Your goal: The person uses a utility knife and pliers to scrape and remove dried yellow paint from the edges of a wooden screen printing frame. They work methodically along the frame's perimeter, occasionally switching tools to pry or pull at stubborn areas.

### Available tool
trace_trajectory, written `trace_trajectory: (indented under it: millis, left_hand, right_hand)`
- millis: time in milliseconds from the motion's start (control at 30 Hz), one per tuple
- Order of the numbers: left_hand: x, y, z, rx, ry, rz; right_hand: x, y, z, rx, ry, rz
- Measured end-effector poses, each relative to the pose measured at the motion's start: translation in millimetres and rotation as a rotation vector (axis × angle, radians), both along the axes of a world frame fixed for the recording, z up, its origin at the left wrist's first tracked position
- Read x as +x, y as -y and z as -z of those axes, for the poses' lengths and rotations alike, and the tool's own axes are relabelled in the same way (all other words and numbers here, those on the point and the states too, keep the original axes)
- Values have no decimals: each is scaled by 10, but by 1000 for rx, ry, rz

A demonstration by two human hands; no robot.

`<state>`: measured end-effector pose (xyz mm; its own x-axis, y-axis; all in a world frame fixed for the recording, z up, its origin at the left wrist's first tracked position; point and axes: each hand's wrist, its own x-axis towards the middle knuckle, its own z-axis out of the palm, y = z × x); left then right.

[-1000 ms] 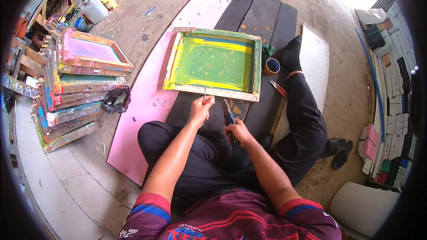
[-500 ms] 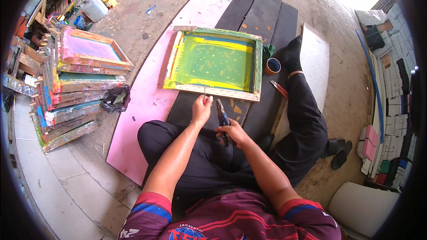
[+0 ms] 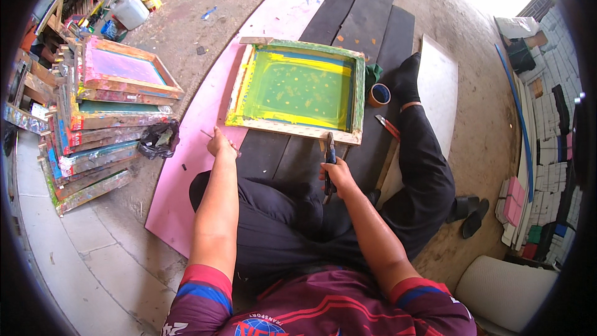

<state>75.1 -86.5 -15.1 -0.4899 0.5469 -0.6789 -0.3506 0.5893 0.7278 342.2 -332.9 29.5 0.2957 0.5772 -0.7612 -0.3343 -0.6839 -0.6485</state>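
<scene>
A screen-printing frame (image 3: 297, 130), its wooden sides smeared with yellow and green paint around a green mesh, lies on the boards before me. My right hand (image 3: 340, 175) is closed around a pair of pliers (image 3: 329, 156) with dark handles. The pliers' jaws point away from me, at the frame's near edge; whether they grip anything there I cannot tell. My left hand (image 3: 222, 144) is closed on a thin, screwdriver-like tool (image 3: 208, 134), held over the pink board (image 3: 186, 196) left of the frame's near corner.
Right of the frame are a roll of tape (image 3: 379, 95), a green cloth (image 3: 373, 73) and a red-handled utility knife (image 3: 388, 126). Stacked frames (image 3: 118, 118) and a black plastic bag (image 3: 159, 139) stand at left. My outstretched leg (image 3: 423, 162) lies along the right.
My left hand has moved left with its thin tool, away from the frame's near edge. My right hand has shifted right and slightly forward, bringing the pliers' jaws to that edge.
</scene>
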Motion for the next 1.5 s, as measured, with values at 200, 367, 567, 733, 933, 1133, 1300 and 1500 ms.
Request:
trace_trajectory:
  millis: [200, 367, 567, 733, 933, 1133, 1300, 1500]
  left_hand:
    - [265, 258, 1, 139, 47, 163]
    - [511, 577, -112, 214, 12, 354]
    - [595, 636, -118, 227, -28, 443]
    - [611, 703, -151, 270, 41, 563]
    - [819, 963, -156, 388, 96, 1003]
    - [932, 1066, 29, 509, -43, 1139]
    - [939, 1051, 135, 548, -199, 1196]
    - [774, 827, 326, 536, -403, 1009]
  right_hand:
    - [-33, -101, 109, -26, 58, -27]
    - [-57, -141, 157, -20, 34, 10]
    - [12, -77, 179, 54, -191, 132]
    - [17, 40, 206, 162, -257, 58]
    - [-266, 101, -4, 180, -251, -137]
    - [-377, 66, -119, 134, -282, -221]
    - [-393, 70, -170, 149, -272, -222]
    - [-407, 52, -64, 154, -100, -228]
